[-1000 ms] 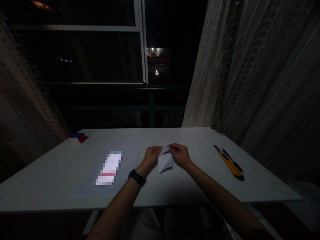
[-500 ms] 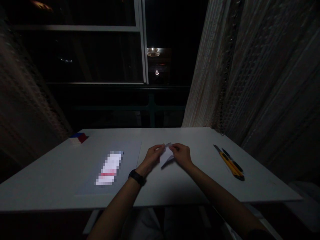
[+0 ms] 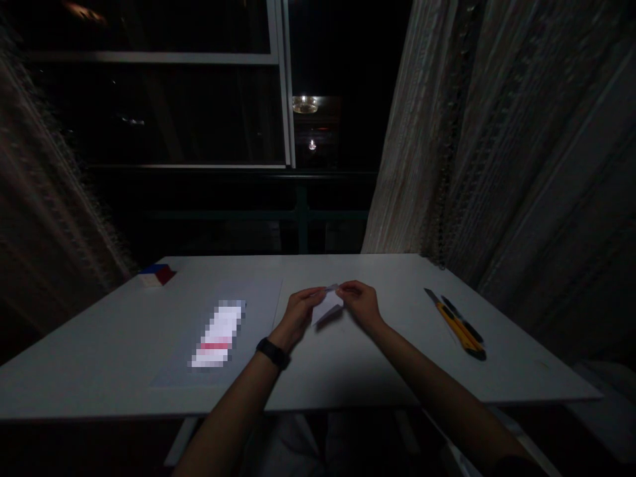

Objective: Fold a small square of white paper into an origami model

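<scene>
A small piece of folded white paper (image 3: 326,307) is held above the middle of the white table (image 3: 342,377). My left hand (image 3: 299,310) pinches its upper left edge, with a dark band on that wrist. At the upper right, the fingers of my right hand (image 3: 362,305) are closed on the same paper. Its lower end points down toward me, and a shadow lies beneath it. The fingertips cover part of the top edge, so the folds there are hard to make out.
On the left, a lit phone (image 3: 218,334) with a blurred screen lies on a white sheet (image 3: 263,318). A coloured cube (image 3: 156,275) sits at the far left corner. A yellow utility knife (image 3: 460,328) and a dark pen (image 3: 462,318) lie at right. Curtains (image 3: 412,146) hang behind.
The folded paper has shifted slightly left and tilted, its lower tip now a little higher. Both hands have turned slightly with it and keep their hold.
</scene>
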### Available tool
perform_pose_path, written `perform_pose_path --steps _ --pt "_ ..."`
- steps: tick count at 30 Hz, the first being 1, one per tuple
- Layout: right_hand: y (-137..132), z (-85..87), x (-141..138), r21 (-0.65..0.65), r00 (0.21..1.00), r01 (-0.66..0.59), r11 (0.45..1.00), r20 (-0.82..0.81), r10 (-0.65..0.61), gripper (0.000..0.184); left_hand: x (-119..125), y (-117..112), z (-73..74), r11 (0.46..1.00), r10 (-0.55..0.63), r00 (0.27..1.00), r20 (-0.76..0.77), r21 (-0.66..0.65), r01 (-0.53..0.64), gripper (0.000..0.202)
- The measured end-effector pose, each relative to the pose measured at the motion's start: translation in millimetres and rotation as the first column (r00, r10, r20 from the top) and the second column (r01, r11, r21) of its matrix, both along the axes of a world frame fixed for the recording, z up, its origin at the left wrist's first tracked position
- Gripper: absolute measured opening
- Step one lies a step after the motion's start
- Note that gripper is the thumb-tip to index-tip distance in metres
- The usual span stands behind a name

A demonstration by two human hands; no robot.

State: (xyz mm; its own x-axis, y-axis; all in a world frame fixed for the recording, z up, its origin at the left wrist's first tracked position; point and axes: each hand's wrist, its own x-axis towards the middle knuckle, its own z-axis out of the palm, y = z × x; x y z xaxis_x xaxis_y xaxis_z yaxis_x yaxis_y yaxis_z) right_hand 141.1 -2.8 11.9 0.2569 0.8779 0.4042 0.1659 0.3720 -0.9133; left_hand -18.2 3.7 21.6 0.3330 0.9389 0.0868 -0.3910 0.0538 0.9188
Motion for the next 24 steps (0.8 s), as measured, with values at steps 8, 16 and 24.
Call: perform_pose_path --steps 8,16,24 --pt "-2.3 3.2 0.4 -0.078 0.964 -0.201 0.977 -0.193 0.183 0.029 -2.0 1.4 1.2 0.997 0.074 0.991 -0.107 0.008 -0.074 0.026" --pt "-7.3 4.8 -0.4 -0.127 0.885 -0.4 0.908 -0.313 0.345 0.027 -3.2 2.7 -0.8 1.0 0.001 0.996 -0.09 0.022 0.001 0.029" --pt "-9.8 5.9 0.0 -0.13 0.747 -0.513 0.849 -0.554 0.366 0.024 -4.1 -3.2 5.1 0.999 -0.049 0.997 -0.054 -0.021 0.048 0.036"
